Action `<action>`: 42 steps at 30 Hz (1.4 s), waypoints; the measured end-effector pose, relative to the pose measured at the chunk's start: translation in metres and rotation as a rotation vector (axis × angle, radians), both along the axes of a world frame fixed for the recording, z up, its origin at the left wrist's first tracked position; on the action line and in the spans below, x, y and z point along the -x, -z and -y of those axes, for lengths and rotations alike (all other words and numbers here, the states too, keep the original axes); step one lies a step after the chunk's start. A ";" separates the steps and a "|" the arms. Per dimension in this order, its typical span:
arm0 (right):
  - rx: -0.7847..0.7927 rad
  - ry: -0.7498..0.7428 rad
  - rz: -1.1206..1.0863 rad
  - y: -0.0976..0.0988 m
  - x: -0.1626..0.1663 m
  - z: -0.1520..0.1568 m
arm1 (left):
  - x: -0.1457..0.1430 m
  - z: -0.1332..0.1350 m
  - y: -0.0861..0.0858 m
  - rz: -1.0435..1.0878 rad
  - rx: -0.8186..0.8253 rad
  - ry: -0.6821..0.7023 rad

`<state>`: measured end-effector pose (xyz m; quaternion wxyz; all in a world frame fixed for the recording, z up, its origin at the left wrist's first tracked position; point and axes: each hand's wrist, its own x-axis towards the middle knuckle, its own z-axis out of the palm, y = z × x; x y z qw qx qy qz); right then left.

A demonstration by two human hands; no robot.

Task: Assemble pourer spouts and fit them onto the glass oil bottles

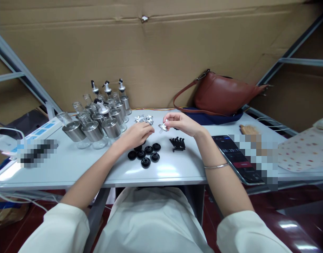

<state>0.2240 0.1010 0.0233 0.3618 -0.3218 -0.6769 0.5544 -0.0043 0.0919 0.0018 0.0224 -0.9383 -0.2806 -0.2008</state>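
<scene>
My right hand point(180, 123) is above the table, its fingers pinched on a small silver pourer spout point(163, 127). My left hand point(137, 134) is curled with its fingertips close to that spout; whether it grips anything is hidden. Just below my left hand lie several round black rubber stoppers point(146, 154). A small heap of black plastic pieces point(178, 143) lies under my right wrist. More silver spouts point(144, 119) are piled behind my hands.
Several glass bottles with steel sleeves point(98, 121) stand at the back left, three with pourers fitted. A brown leather bag point(224, 95) rests at the back right. A phone point(236, 156) lies on the white table point(71, 165) at the right. A power strip point(42, 131) is at the left. Cardboard walls the back.
</scene>
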 end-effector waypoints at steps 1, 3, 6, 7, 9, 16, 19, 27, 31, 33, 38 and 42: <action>-0.002 0.004 -0.002 0.000 0.000 0.000 | -0.001 0.002 0.000 -0.002 0.028 0.024; -0.005 0.014 -0.003 0.000 0.000 0.000 | -0.004 0.006 -0.001 -0.001 0.088 0.061; -0.007 0.026 -0.001 0.001 -0.001 0.000 | -0.005 0.009 -0.003 -0.002 0.167 0.113; -0.006 0.029 -0.002 0.001 -0.001 0.000 | -0.005 0.010 -0.003 0.003 0.187 0.128; -0.004 0.033 -0.008 0.001 -0.001 -0.001 | -0.005 0.010 -0.003 0.018 0.214 0.153; 0.000 0.023 -0.014 0.000 0.000 0.000 | -0.007 0.009 0.002 -0.041 0.183 0.157; -0.003 0.022 -0.020 -0.001 0.000 0.000 | -0.010 0.010 0.004 -0.086 0.151 0.121; -0.014 0.037 -0.019 0.001 -0.001 -0.001 | -0.015 0.016 0.005 -0.062 0.188 0.000; 0.012 0.061 -0.132 0.004 -0.003 -0.004 | -0.015 0.014 0.003 0.199 0.277 -0.020; 0.021 0.079 -0.200 0.004 -0.004 -0.004 | -0.015 0.012 0.002 0.371 0.344 -0.038; 0.006 0.070 -0.284 0.003 -0.006 -0.003 | -0.020 0.009 0.003 0.853 0.780 -0.083; -0.015 0.036 -0.268 0.005 -0.005 -0.006 | -0.024 0.011 0.000 1.139 1.137 -0.118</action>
